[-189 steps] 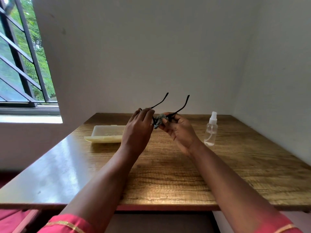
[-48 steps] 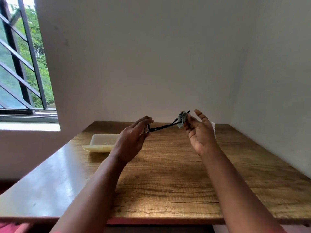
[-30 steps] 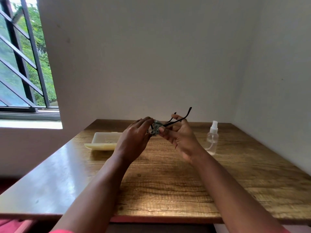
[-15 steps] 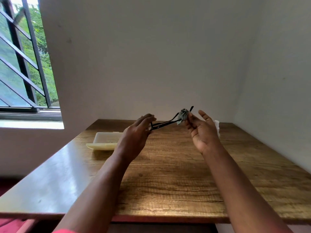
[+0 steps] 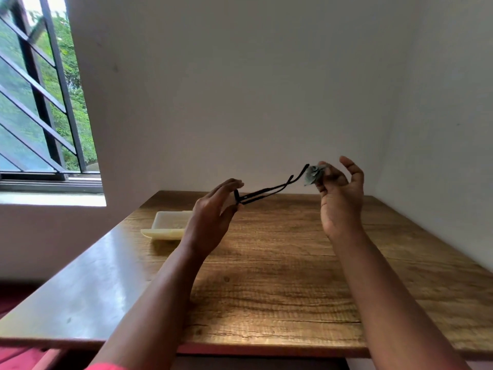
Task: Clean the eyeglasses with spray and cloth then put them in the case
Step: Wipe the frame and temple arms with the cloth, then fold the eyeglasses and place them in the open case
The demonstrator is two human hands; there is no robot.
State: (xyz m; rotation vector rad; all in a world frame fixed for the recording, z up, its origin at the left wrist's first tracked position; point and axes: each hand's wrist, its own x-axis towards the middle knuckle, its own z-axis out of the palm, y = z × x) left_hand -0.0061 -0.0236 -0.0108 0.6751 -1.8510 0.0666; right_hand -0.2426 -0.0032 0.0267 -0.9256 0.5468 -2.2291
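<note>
My left hand (image 5: 213, 213) pinches the front of the black eyeglasses (image 5: 262, 192) above the wooden table (image 5: 280, 276); the lenses are hidden behind its fingers. The two thin temple arms stretch up and to the right. My right hand (image 5: 340, 193) pinches a crumpled grey cloth (image 5: 313, 174) at the tip of a temple arm, with the other fingers spread upward. The pale yellow case (image 5: 166, 225) lies open on the table to the left of my left hand. The spray bottle is hidden behind my right hand.
A white wall runs along the table's far edge and right side. A barred window (image 5: 40, 102) stands at the left above a sill. The near part of the table lies under my forearms.
Over the last second my right hand slid the cloth from near the frame front out along a temple arm to its tip. My left hand kept hold of the glasses.
</note>
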